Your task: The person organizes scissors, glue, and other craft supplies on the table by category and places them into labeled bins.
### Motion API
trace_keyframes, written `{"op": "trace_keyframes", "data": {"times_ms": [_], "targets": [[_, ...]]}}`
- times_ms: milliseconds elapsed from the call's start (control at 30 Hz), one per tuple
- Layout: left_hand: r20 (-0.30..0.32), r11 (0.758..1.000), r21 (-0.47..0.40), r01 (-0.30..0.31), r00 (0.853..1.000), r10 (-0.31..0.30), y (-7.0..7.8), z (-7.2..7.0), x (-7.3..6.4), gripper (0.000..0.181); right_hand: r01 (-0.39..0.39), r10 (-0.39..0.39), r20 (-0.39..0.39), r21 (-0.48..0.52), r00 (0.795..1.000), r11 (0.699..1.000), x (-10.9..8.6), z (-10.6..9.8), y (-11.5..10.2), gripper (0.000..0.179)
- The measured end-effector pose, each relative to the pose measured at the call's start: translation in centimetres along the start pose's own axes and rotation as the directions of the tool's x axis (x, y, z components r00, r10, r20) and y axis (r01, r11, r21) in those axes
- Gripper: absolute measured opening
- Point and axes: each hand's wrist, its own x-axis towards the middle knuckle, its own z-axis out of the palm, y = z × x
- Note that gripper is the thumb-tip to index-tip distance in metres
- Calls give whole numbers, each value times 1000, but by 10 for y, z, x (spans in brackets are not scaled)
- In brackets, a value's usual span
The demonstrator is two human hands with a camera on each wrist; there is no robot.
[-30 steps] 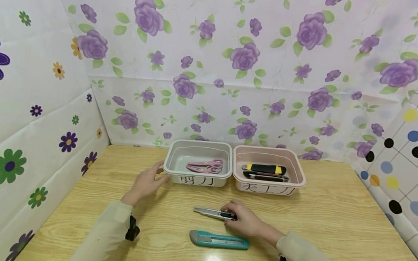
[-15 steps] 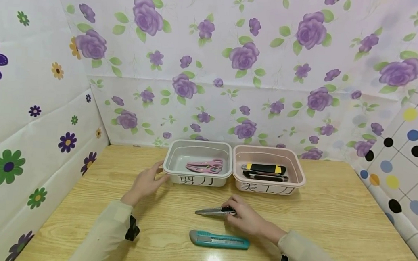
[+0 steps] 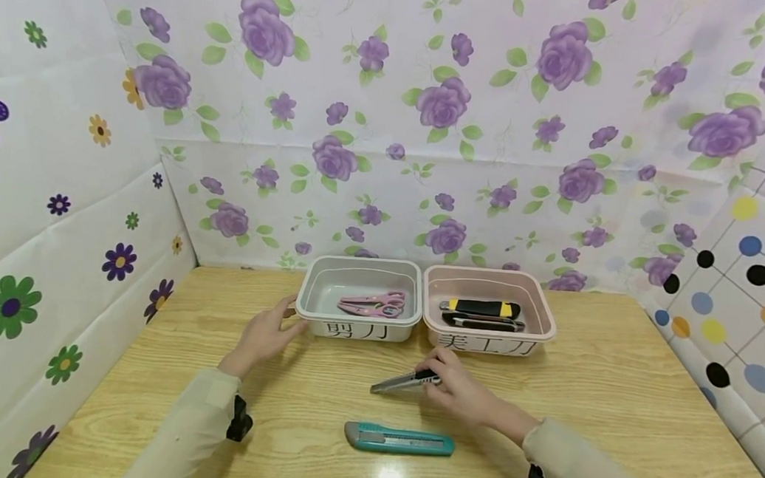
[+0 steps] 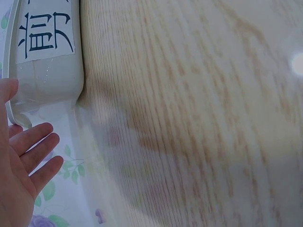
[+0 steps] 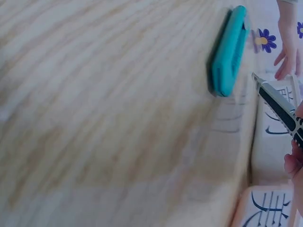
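My right hand (image 3: 461,393) pinches a silver and black utility knife (image 3: 406,381) by its dark end, and its tip points left. In the right wrist view, the knife (image 5: 279,106) slants upward from the fingertips. A teal utility knife (image 3: 399,439) lies flat on the table, nearer the front. My left hand (image 3: 265,338) is at the left corner of a grey bin (image 3: 304,311), its fingertips right at the rim. The left wrist view shows that hand (image 4: 28,161) with fingers loosely extended and the thumb by the bin's edge.
A pink bin (image 3: 545,332) stands right beside the grey one; in it lie a yellow-black utility knife (image 3: 483,308) and a dark utility knife (image 3: 481,322). The grey bin contains pink scissors (image 3: 373,303). Behind both hangs a floral cloth (image 3: 385,195) at the table's back edge.
The right hand has raised the silver and black utility knife from the table and moved it slightly right and toward the bins. The left hand has stayed at the grey bin.
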Motion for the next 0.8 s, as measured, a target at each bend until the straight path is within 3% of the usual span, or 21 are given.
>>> {"op": "trace_keyframes", "data": {"times_ms": [267, 367, 633, 800], "targets": [[4, 1000, 0, 3, 1000, -3, 0, 0, 1, 61, 144, -171, -124, -204, 977, 968, 4, -23, 0, 21], [7, 1000, -4, 2, 1000, -2, 1, 0, 0, 61, 130, -156, -119, -202, 981, 971, 4, -35, -3, 21], [12, 1000, 6, 0, 1000, 0, 1, -1, -1, 61, 13, -23, -67, -151, 998, 988, 4, -69, -4, 23], [14, 1000, 13, -3, 1000, 3, 2, -3, 0, 62, 10, -30, -103, -195, 994, 981, 6, -88, 0, 24]]}}
